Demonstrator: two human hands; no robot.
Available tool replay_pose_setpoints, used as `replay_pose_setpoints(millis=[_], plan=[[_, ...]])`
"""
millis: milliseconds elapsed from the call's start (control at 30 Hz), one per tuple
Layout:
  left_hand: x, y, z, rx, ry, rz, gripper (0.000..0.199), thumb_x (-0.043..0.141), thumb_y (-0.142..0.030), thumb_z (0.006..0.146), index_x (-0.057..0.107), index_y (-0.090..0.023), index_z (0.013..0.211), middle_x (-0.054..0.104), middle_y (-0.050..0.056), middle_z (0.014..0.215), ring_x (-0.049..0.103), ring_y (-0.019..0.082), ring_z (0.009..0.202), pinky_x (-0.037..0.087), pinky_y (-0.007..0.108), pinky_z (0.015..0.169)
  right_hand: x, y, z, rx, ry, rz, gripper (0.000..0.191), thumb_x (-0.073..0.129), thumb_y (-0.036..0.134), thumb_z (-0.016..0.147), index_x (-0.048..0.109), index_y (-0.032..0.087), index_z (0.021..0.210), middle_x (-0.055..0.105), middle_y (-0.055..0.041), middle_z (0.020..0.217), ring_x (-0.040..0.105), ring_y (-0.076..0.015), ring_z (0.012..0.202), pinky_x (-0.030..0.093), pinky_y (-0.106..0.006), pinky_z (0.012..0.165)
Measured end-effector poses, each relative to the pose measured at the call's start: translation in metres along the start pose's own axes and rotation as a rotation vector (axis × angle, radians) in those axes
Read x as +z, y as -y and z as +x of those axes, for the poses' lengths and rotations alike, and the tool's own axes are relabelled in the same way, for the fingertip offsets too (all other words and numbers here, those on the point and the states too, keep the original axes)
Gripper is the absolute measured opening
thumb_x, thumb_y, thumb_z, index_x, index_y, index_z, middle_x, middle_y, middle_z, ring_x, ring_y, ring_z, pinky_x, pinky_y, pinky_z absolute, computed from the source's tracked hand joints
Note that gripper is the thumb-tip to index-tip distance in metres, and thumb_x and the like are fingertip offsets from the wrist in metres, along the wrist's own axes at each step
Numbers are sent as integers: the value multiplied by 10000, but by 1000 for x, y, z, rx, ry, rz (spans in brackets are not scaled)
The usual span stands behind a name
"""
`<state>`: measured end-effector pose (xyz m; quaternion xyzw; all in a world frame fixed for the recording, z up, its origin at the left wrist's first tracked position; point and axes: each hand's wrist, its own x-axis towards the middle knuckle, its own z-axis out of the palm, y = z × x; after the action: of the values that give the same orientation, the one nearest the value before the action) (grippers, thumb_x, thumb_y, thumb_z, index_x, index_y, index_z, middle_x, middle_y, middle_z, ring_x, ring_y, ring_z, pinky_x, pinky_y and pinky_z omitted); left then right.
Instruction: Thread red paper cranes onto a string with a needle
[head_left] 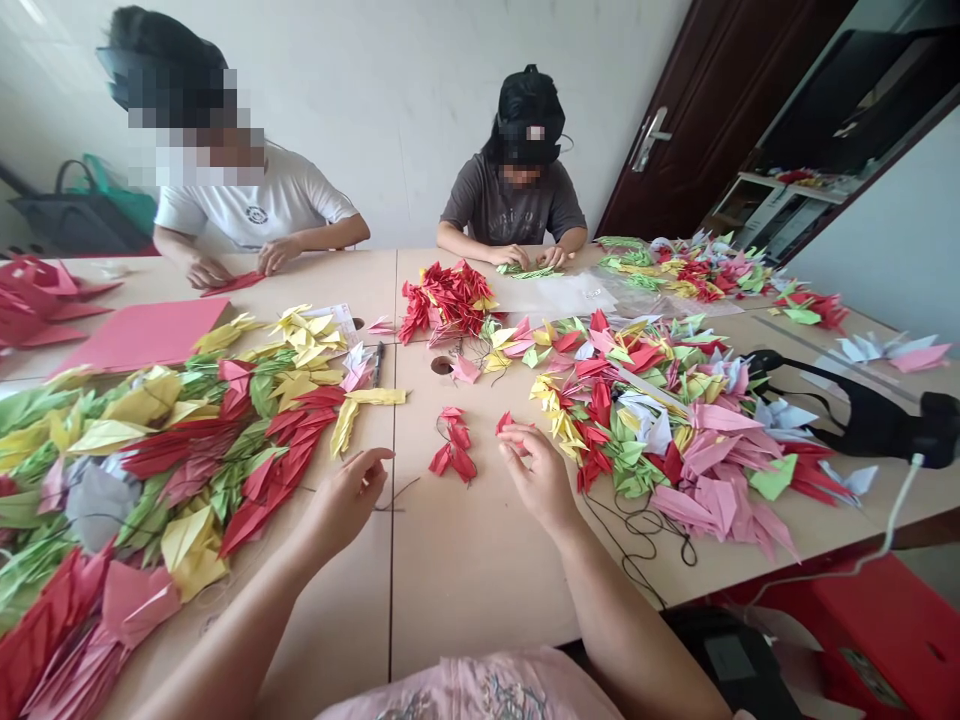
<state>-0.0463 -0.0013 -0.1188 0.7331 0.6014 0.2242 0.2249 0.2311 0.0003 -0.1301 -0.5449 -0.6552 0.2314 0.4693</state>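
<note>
My left hand (358, 487) is over the table left of the middle, its fingers curled together; whether anything is between them is hidden. A thin dark thread (397, 495) lies just right of it. My right hand (531, 470) has its thumb and forefinger at a small red folded paper piece (505, 421). Between my hands, several red folded paper pieces (452, 445) lie on a dark string. A yellow folded strip (367, 405) rests beyond my left hand.
Heaps of coloured folded paper lie at left (150, 430) and right (652, 400). Dark cord (637, 535) and a black strap device (862, 405) are at right. Across the table, one person handles red paper (234, 284), another green pieces (529, 271).
</note>
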Motion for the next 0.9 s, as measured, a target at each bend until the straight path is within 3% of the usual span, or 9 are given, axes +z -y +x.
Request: replay_pose_setpoints(millis=[133,267,400,567,667,800,900], plan=[[21,-8,13,87,55,5,328,499,-384,878,626,-217,1131,665,72,933,631,215,798,523,332,718,-5,-16,5,21,-68,-129,291,543,250,862,615,167,1132,627,-168,1191,547,-304,1168,420,-496,1027],[44,-17,31,200,96,23,450,615,-361,827,586,-236,1258,652,113,1122,611,281,1023,518,414,875,-4,-30,6,62,-19,-228,386,584,183,823,586,146,1207,611,-179,1226,534,-327,1191,403,-523,1041],[57,-23,42,283,112,48,439,631,-357,822,615,-265,1251,634,119,1160,602,307,1058,516,461,908,1,-33,5,90,76,-280,406,634,112,780,619,156,1184,635,-163,1218,556,-332,1174,421,-527,1019],[59,-21,39,340,107,44,307,543,-229,849,685,-249,1121,658,106,1101,619,271,1028,528,407,902,7,-28,5,91,168,-265,363,645,53,764,665,189,1099,683,-103,1164,601,-279,1130,448,-451,1015],[55,-16,33,322,93,35,302,528,-199,832,687,-231,1087,677,105,1061,630,261,1007,534,386,881,9,-26,4,96,182,-231,464,657,51,753,614,174,1199,647,-117,1235,575,-264,1186,434,-421,1044],[49,-10,29,274,66,12,357,537,-229,806,640,-215,1148,698,99,1018,652,254,969,538,382,859,11,-27,10,156,179,-197,537,668,162,797,522,158,1314,599,-159,1295,555,-293,1217,441,-485,1027],[47,-7,32,247,57,-31,404,543,-278,786,603,-199,1178,705,93,988,665,241,897,544,378,817,13,-23,24,169,246,-176,567,690,209,802,504,169,1336,604,-157,1292,573,-286,1199,458,-470,1008]])
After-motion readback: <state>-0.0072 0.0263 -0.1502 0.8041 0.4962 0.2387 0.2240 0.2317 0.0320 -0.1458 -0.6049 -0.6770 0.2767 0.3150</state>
